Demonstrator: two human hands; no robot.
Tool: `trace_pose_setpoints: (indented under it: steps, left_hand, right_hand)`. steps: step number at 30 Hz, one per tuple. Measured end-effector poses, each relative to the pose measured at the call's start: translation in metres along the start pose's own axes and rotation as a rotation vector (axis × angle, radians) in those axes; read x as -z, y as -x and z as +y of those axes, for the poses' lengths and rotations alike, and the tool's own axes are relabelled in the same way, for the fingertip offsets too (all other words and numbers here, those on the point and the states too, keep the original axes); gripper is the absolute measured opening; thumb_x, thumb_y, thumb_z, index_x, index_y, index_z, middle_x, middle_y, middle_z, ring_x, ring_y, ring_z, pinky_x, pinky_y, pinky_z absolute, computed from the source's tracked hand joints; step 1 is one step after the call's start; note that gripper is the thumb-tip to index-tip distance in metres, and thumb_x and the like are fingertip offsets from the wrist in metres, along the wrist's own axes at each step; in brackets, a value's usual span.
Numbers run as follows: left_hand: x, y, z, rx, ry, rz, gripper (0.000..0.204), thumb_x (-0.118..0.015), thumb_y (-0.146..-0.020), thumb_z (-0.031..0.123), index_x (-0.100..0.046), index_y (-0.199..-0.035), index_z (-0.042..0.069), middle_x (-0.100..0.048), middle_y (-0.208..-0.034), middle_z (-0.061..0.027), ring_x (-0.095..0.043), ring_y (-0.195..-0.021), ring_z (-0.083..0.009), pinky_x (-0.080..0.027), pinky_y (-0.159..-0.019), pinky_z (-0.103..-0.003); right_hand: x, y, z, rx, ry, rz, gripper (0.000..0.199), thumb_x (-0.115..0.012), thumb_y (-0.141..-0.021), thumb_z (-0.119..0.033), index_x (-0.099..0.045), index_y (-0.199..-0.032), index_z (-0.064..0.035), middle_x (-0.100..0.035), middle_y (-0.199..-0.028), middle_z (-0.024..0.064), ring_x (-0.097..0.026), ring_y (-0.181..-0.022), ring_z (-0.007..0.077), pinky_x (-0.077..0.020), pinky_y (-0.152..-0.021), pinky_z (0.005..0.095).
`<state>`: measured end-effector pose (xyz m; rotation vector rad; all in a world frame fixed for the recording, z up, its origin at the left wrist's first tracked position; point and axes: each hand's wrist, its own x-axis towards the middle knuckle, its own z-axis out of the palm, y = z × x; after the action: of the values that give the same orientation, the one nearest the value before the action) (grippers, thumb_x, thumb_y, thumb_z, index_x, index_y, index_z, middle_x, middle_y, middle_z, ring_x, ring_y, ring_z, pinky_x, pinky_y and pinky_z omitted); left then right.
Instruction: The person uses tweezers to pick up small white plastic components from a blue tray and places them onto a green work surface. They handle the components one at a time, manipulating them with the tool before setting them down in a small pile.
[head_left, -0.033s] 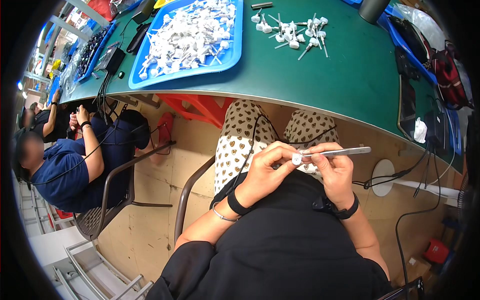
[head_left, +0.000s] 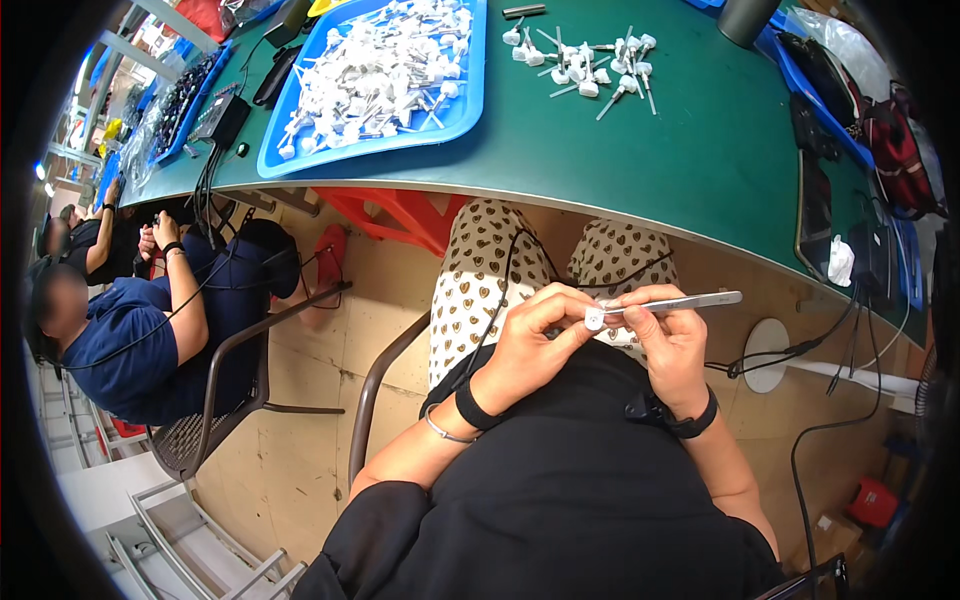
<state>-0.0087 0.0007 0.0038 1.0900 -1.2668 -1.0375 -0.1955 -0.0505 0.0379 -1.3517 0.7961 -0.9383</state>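
Smooth green tabletop [head_left: 560,150] ahead of the fingers [head_left: 650,294], holding a rectangular blue plastic tray [head_left: 479,85] ahead and to their left.
White, thin-stemmed parts [head_left: 390,75] heap in the tray; a loose cluster [head_left: 589,89] lies straight ahead of the fingers. The right hand [head_left: 675,350] is clamped on slim silver metal tweezers [head_left: 705,301] pointing left. The left hand's [head_left: 530,340] thumb and fingertips pinch a small white rounded piece [head_left: 594,319] at the tweezers' tips; contact is too small to tell.
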Motion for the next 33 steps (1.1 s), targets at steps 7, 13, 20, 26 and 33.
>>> trace_pose_setpoints:
  steps: [7,13,20,26,33]
  left_hand:
    - [0.001,0.001,-0.001,0.032,0.026,0.010,0.009,-0.071,-0.096,0.005,-0.070,-0.102,-0.002,-0.068,-0.106,-0.0098,-0.071,-0.091,-0.0159,-0.060,-0.078,-0.028]
    - [0.013,-0.008,0.017,-0.058,0.023,0.089,0.008,-0.067,-0.098,0.002,-0.069,-0.104,-0.002,-0.067,-0.107,-0.0108,-0.071,-0.089,-0.0158,-0.059,-0.076,-0.027]
    - [0.108,-0.094,0.113,-0.367,-0.167,0.634,0.009,-0.069,-0.095,0.003,-0.071,-0.100,-0.004,-0.072,-0.083,-0.0015,-0.063,-0.073,-0.0086,-0.052,-0.070,-0.025]
    - [0.236,-0.176,0.100,-0.344,-1.453,0.788,0.056,-0.079,-0.087,0.009,-0.059,-0.137,-0.005,-0.062,-0.135,-0.0245,-0.060,-0.127,-0.0322,-0.046,-0.108,-0.037]
    - [0.088,-0.200,0.077,-0.628,-1.070,0.044,0.026,-0.068,-0.080,-0.002,-0.073,-0.106,0.002,-0.070,-0.110,-0.0178,-0.065,-0.107,-0.0384,-0.053,-0.095,-0.043]
  right_hand:
    - [-0.005,-0.004,-0.004,-0.024,-0.158,0.023,0.017,-0.061,-0.103,-0.006,-0.059,-0.115,0.0052,-0.071,-0.106,0.0149,-0.072,-0.100,0.0209,-0.0598,-0.089,0.0331]
    - [0.005,-0.002,-0.005,0.045,-0.142,0.073,0.016,-0.058,-0.103,-0.003,-0.058,-0.117,0.0047,-0.070,-0.109,0.0159,-0.072,-0.096,0.0204,-0.0587,-0.090,0.0339]
    - [0.011,0.001,-0.020,0.154,-0.078,0.092,0.017,-0.061,-0.102,-0.006,-0.058,-0.116,0.0029,-0.070,-0.108,0.0148,-0.071,-0.094,0.0185,-0.0579,-0.088,0.0322]
    - [0.011,-0.002,-0.030,0.151,-0.084,0.096,0.017,-0.062,-0.102,-0.007,-0.059,-0.116,0.0026,-0.070,-0.107,0.0142,-0.070,-0.092,0.0179,-0.0580,-0.085,0.0319]
    - [0.016,-0.003,-0.028,0.200,-0.022,0.140,0.014,-0.058,-0.103,-0.003,-0.060,-0.115,0.0045,-0.068,-0.106,0.0138,-0.069,-0.091,0.0179,-0.0577,-0.085,0.0321]
